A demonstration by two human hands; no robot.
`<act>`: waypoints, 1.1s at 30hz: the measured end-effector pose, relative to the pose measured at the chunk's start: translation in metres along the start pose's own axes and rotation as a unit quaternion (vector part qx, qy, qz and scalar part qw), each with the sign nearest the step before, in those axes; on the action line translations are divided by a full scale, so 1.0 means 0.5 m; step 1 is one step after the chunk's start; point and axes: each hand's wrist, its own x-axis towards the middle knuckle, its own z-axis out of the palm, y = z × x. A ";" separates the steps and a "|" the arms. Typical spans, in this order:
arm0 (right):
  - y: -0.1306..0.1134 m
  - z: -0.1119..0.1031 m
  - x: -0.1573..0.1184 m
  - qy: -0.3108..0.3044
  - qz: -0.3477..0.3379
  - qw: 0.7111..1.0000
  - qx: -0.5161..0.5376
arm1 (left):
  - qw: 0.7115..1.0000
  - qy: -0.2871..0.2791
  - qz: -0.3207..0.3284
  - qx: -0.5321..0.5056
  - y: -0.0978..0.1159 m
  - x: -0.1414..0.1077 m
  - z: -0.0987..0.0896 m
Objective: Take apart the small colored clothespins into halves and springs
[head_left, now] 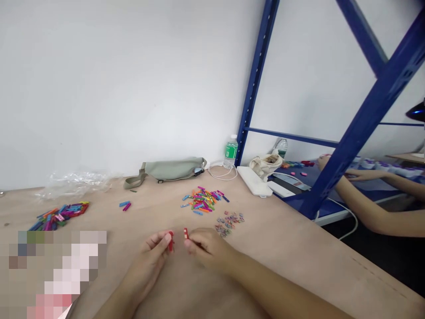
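Bench shot, both bare hands low and close together over the plywood table (282,252). Left hand (148,261): fingers (165,238) pinched shut on a red peg (170,241), long axis close to upright, lower end pointing down at the board. Right hand (207,248): thumb and fingertips nearly closed, gripping a shorter red piece (185,233) by its lower part, upright as well, top end poking up, with pale marks too small to make out. Just a narrow gap between the two reds, no contact, both held clear of the board. Looks like fiddly one-piece-per-hand handling, nothing visibly joined.

Straight ahead, a heap of colored pegs (204,200), with a small cluster of tiny rings (229,223) right beside it. Off left, two loose pegs (124,205) and a bigger peg pile (59,217). Along the wall, a khaki waist bag (166,169) and a water bottle (230,151). Far right, past a blue shelf frame (255,84), another person's arms (375,186) reaching over a blue surface.
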 end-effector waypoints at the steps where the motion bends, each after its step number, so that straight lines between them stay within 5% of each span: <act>1: 0.003 -0.003 0.001 0.006 0.021 1.000 -0.015 | 1.000 0.011 0.002 -0.013 0.000 0.003 -0.003; 7: 0.028 -0.022 0.018 0.031 0.118 0.987 -0.108 | 0.996 0.049 -0.005 -0.078 -0.002 0.015 -0.020; 15: 0.070 -0.081 0.108 0.047 0.190 0.973 -0.123 | 0.996 0.031 0.000 -0.080 0.001 0.014 -0.012; 20: 0.004 -0.035 0.084 0.014 0.126 0.990 -0.057 | 0.998 0.021 0.005 -0.063 -0.001 0.012 -0.008; 24: -0.042 0.008 0.043 -0.027 0.052 0.998 0.030 | 0.999 -0.040 -0.010 -0.028 0.003 0.002 0.000; 29: -0.039 0.020 0.020 -0.033 -0.002 0.998 0.045 | 0.995 -0.097 -0.021 0.007 0.002 -0.009 0.010; 33: -0.027 0.003 0.005 -0.011 0.002 1.000 -0.022 | 0.998 -0.051 -0.017 0.017 -0.006 -0.007 0.014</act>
